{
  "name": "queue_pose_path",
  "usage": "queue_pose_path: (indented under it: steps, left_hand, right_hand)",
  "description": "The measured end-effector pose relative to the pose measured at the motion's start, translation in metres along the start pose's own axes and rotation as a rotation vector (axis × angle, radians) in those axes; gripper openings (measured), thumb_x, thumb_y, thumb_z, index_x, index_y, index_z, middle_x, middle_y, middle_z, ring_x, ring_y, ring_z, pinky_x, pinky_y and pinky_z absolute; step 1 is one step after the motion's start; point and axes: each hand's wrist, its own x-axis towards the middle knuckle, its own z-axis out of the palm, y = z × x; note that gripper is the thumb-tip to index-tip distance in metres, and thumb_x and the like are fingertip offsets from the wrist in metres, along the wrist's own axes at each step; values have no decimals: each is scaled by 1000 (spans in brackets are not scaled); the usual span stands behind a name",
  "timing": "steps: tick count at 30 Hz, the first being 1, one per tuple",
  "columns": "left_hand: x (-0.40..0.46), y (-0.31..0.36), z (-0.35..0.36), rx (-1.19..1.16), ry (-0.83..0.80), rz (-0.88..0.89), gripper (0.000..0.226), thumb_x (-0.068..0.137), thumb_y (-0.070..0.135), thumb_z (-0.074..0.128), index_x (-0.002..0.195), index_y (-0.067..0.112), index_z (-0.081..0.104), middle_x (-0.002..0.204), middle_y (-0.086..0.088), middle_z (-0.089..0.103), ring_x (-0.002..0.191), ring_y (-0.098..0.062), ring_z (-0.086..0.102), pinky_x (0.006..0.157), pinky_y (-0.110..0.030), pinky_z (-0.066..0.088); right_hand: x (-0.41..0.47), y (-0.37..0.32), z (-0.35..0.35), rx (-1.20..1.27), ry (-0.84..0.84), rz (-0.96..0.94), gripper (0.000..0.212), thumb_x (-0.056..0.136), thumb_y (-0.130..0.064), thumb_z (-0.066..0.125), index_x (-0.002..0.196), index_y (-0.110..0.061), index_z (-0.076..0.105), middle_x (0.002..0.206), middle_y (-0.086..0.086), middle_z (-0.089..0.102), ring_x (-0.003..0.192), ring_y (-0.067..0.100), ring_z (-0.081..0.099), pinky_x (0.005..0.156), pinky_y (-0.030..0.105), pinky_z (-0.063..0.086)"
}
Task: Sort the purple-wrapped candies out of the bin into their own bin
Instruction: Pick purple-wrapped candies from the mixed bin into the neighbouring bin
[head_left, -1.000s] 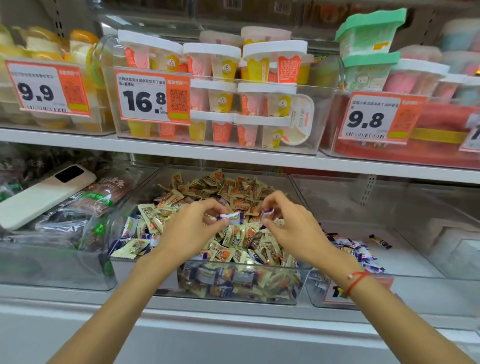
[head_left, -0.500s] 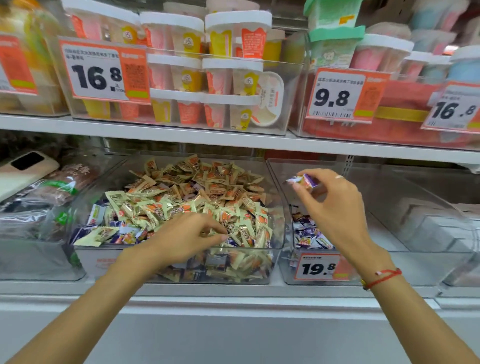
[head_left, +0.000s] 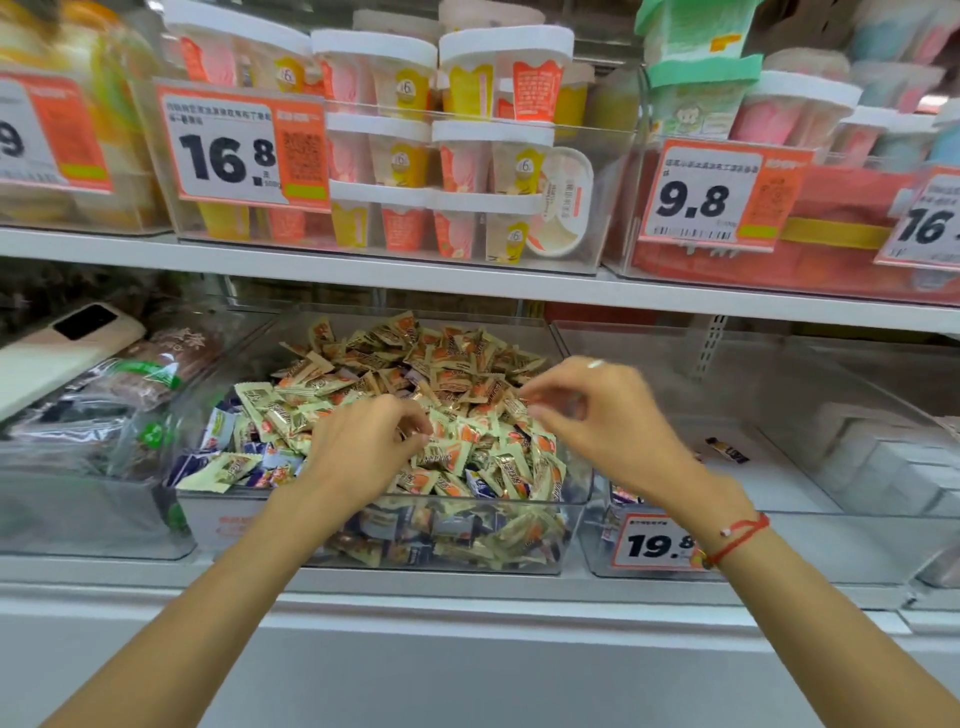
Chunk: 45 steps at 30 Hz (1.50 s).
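Under your left fingers (head_left: 415, 423) the candy wrappers (head_left: 467, 415) look like glossy crinkled foil; the bin (head_left: 363, 525) holding them is clear smooth plastic; right of your fingers the price tag (head_left: 655, 543) is matt paper; the shelf (head_left: 467, 280) above is smooth painted metal.

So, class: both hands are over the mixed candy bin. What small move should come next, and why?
Probably the left hand, already on the pile, should pinch a purple-wrapped candy showing near the mixed bin's front; the right hand appears to hold nothing.
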Motion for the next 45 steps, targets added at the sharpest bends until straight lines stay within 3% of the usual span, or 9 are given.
queue_pose_path:
  steps: [5, 8, 13, 17, 22, 28, 34, 42, 45]
  left_hand:
    - [-3, -20, 5, 88, 100, -4, 12, 92, 34, 59, 100, 34, 68, 90, 9, 71, 85, -15, 64, 62, -28, 51]
    - [-5, -25, 4, 72, 41, 35, 19, 88, 44, 62, 103, 34, 69, 96, 8, 71, 88, -15, 64, 71, -31, 53]
    - [-3, -24, -2, 143, -94, 77, 50, 78, 64, 61, 117, 32, 66, 114, 9, 67, 104, -15, 61, 82, -29, 46]
    - [0, -22, -1, 178, -123, 83, 28, 81, 53, 66, 101, 34, 71, 113, 6, 66, 109, -18, 53, 87, -35, 39]
    - [-4, -17, 1, 110, -46, 65, 13, 89, 40, 61, 92, 33, 71, 100, 10, 69, 86, -14, 58, 78, -31, 36]
    - [-7, -16, 1, 76, -34, 69, 29, 89, 47, 59, 112, 31, 65, 103, 11, 69, 96, -11, 62, 87, -31, 42]
    - [-4, -21, -8, 95, -190, 125, 28, 92, 41, 58, 118, 35, 64, 123, 14, 63, 109, -10, 59, 89, -29, 44]
    - [-11, -59, -37, 176, -278, 160, 47, 82, 52, 64, 127, 43, 54, 142, 15, 43, 133, -12, 35, 109, -34, 29]
    - [-14, -66, -38, 141, -327, 140, 43, 85, 47, 65, 126, 43, 55, 137, 15, 49, 129, -11, 38, 106, -34, 33]
  right_hand:
    - [34, -16, 47, -331, -643, -91, 27, 87, -20, 69, 113, -24, 70, 117, -5, 66, 112, 16, 56, 85, 33, 49]
    - [38, -7, 67, -517, -764, -109, 36, 85, -22, 71, 120, -18, 65, 121, 5, 61, 113, 25, 54, 75, 32, 44]
    - [36, -2, 71, -526, -720, -157, 24, 87, -27, 67, 110, -20, 70, 112, 3, 63, 108, 25, 56, 71, 33, 44]
    - [34, -7, 61, -333, -613, -71, 25, 91, -24, 60, 114, -21, 70, 112, -1, 65, 106, 22, 58, 76, 35, 50]
    - [12, -17, 37, -173, -314, 16, 33, 94, -34, 57, 126, -34, 59, 114, -8, 68, 72, -4, 58, 75, 33, 53]
    - [-22, 12, -15, -209, 161, 132, 14, 89, -30, 62, 103, -31, 61, 80, -9, 67, 72, 12, 62, 56, 31, 50]
    - [-41, 59, -25, -412, -176, 389, 35, 91, -26, 60, 126, -32, 59, 127, -3, 60, 114, 21, 56, 81, 41, 54]
    - [-9, 22, -4, -326, 162, 182, 27, 88, -7, 59, 108, -23, 65, 101, -4, 66, 94, 21, 61, 65, 37, 53]
    - [9, -10, 5, -128, 98, 0, 27, 87, -8, 63, 108, -26, 67, 93, -17, 62, 85, 0, 57, 67, 24, 47]
